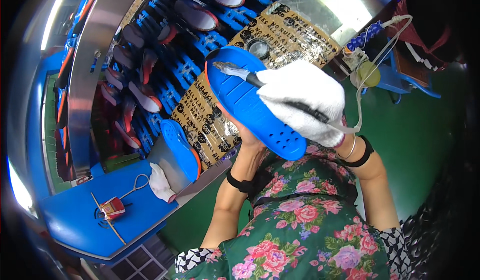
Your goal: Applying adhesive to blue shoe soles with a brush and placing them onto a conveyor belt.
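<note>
My bare left hand (250, 136) holds a blue shoe sole (235, 91) from beneath, with most of its fingers hidden under it. The sole is tilted, its grooved inner face up, with small holes at the near end and an orange edge at the far left. In a white knit glove, my right hand (307, 97) grips a brush (254, 79) by its dark handle. The bristles lie over the far end of the sole and look to be touching it. From the back of that hand a pale thin tube runs off to the right.
Another blue sole (179, 150) rests on the metal ledge at left. Beyond the tape-covered, printed cardboard (200, 125) is a blue rack (182, 72) carrying several dark shoe parts. A white glove (160, 182) and a red box (114, 208) lie on the blue table (65, 212). A coiled blue hose (364, 36) hangs at right.
</note>
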Action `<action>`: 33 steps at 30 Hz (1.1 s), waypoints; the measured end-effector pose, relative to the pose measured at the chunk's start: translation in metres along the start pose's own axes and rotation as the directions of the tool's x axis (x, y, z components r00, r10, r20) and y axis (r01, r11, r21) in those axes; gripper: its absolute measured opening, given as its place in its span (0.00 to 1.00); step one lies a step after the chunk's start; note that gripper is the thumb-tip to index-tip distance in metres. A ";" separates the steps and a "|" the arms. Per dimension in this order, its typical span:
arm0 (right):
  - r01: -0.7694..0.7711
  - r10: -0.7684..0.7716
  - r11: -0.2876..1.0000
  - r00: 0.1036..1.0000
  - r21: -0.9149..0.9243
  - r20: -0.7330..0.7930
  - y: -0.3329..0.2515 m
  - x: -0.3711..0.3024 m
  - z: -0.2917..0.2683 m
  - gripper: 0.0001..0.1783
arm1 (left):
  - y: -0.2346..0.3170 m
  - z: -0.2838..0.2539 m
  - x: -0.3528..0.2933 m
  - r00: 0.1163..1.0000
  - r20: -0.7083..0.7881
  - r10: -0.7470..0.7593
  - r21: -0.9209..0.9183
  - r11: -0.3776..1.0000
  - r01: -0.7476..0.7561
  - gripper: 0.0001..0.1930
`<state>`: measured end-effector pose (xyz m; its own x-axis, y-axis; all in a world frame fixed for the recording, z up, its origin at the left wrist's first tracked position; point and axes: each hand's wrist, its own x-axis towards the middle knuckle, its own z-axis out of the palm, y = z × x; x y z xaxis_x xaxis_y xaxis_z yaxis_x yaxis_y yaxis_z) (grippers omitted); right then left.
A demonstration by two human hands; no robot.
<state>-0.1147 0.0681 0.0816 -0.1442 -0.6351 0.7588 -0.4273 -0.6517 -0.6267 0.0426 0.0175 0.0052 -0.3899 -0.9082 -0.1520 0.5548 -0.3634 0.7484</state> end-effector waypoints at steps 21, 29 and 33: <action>0.117 -0.111 0.993 0.983 -0.028 0.145 0.007 -0.025 0.000 0.14 | 0.001 -0.032 0.009 0.984 0.022 -0.178 -0.170 0.969 0.179 0.53; -0.170 0.167 0.967 0.985 0.191 0.032 0.004 -0.037 0.001 0.12 | 0.007 -0.026 0.013 0.989 0.047 -0.137 -0.047 0.989 0.139 0.55; -0.087 0.078 0.994 0.990 0.071 0.118 -0.003 -0.039 0.003 0.09 | 0.006 -0.036 0.024 0.913 0.357 -0.199 -0.138 0.955 0.262 0.57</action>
<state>-0.1047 0.0933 0.0535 -0.0709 -0.7283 0.6815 -0.3483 -0.6221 -0.7011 0.0634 -0.0142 -0.0170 -0.7286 -0.6826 -0.0570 0.5290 -0.6137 0.5861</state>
